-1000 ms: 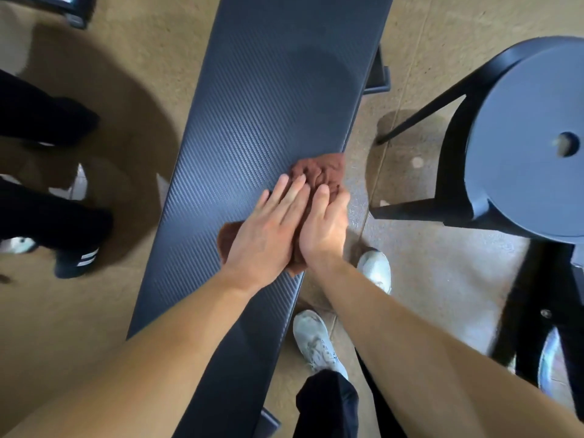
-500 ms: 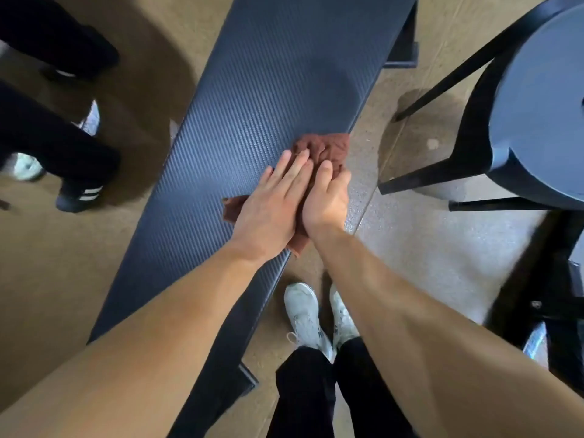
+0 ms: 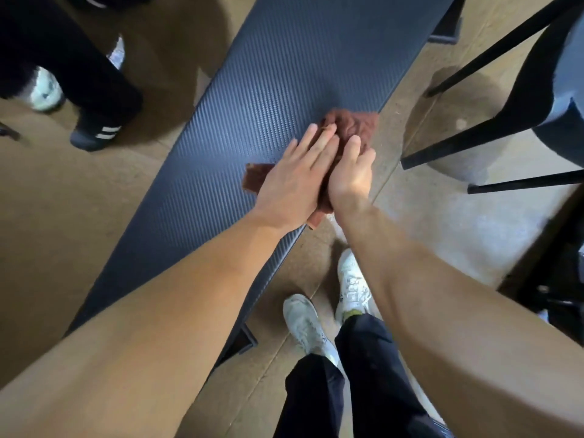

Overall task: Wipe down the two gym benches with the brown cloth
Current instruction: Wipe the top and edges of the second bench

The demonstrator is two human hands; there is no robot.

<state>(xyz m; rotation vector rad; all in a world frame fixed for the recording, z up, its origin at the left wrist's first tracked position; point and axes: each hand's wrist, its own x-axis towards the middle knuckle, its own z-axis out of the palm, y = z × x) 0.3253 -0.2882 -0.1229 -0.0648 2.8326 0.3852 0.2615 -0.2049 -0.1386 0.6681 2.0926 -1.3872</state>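
Legs in dark trousers were seen at the far left, standing on the tan floor, with a dark striped shoe and a pale shoe beneath them. Just to the right, a long gym bench with a dark, ribbed pad was stretched diagonally from the lower left to the upper edge. Near its right-hand edge, the brown cloth was pressed flat against the pad; it was bunched beyond the fingertips, and one corner was left showing to the left of the wrist. The left hand was laid palm-down on the cloth, its fingers extended and held close together. The right hand was set beside it, touching it along the fingers, also flat on the cloth with nothing gripped. Part of the cloth was draped over the bench edge below the wrists. Below the arms, two white trainers and dark trouser legs were visible on the floor beside the bench. At the far right, a black metal frame with a round grey pad was partly seen.
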